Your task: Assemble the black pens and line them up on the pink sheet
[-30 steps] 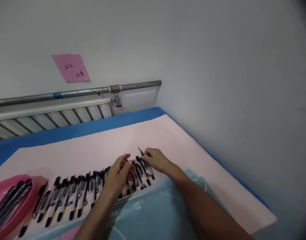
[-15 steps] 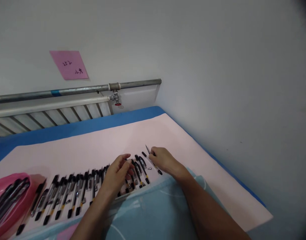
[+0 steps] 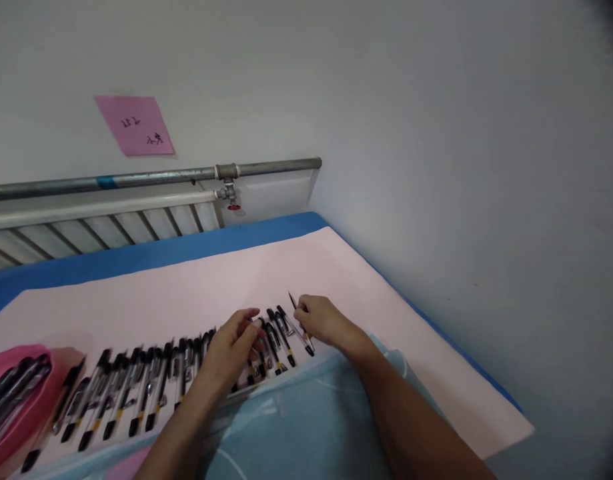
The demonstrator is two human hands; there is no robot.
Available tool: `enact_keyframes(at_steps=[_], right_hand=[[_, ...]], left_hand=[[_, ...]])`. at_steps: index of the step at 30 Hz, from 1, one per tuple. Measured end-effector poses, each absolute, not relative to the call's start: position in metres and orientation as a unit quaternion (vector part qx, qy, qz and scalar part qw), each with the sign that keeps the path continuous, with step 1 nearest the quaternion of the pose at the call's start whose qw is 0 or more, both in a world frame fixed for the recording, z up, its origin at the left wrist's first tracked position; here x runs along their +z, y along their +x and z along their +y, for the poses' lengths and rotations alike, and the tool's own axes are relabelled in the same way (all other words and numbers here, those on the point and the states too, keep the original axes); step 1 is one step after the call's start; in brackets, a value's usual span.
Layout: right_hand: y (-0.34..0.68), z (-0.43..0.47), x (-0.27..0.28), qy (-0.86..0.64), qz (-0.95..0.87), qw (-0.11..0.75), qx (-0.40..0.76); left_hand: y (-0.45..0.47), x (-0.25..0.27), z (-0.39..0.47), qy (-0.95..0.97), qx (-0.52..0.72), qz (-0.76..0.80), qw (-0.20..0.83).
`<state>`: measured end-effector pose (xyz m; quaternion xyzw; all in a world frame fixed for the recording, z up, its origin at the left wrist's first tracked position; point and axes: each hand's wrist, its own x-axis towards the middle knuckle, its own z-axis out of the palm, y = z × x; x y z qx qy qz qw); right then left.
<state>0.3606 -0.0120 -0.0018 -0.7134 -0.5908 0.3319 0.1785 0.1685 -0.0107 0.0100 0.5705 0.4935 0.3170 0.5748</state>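
My right hand (image 3: pixel 322 320) is closed, its fingers pinched around a slim uncapped pen (image 3: pixel 292 300) at the right end of a row of pens. The pen's dark pointed tip sticks out past the fingers, towards the wall. My left hand (image 3: pixel 237 340) hovers over the right part of the row, fingers loosely curved and thumb apart from the index finger. Whether it touches a pen underneath is hidden. Several black-capped pens with yellow bands (image 3: pixel 285 343) lie side by side between the hands. More pens (image 3: pixel 119 393) lie left of my left forearm, with small shiny pieces among them.
A pink bowl (image 3: pixel 41 407) full of dark pens stands at the left edge. Pale pink paper (image 3: pixel 196 280) covers the blue tabletop (image 3: pixel 136 261). A light blue cloth (image 3: pixel 286 420) lies along the front. Behind are a radiator (image 3: pixel 101 233), a pipe (image 3: pixel 161 177) and a wall.
The pen in my right hand has shifted slightly left, its lower end closer to the row. My left hand stays nearly in place. The view has turned a little.
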Motion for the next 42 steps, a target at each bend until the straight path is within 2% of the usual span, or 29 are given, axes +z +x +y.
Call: enact_keyframes(at_steps=[4,16,25,32,42], right_hand=[[0.358,-0.013,-0.002,-0.7,-0.586,0.187,0.363],[0.36,-0.012,-0.003,-0.719,-0.637,0.132,0.243],[0.359,-0.014,0.005,-0.713,-0.649,0.114,0.239],[0.363,-0.014,-0.002,-0.71,-0.672,0.098,0.187],[0.364,-0.029,0.023,-0.705,-0.683,0.03,0.187]], left_hand=[[0.168,0.009,-0.01,0.577,0.313,0.497,0.568],[0.169,0.01,-0.011,0.582,0.304,0.5,0.564],[0.169,0.007,-0.011,0.581,0.294,0.501,0.569],[0.169,0.006,-0.011,0.581,0.288,0.508,0.566],[0.167,-0.003,-0.009,0.623,0.254,0.509,0.538]])
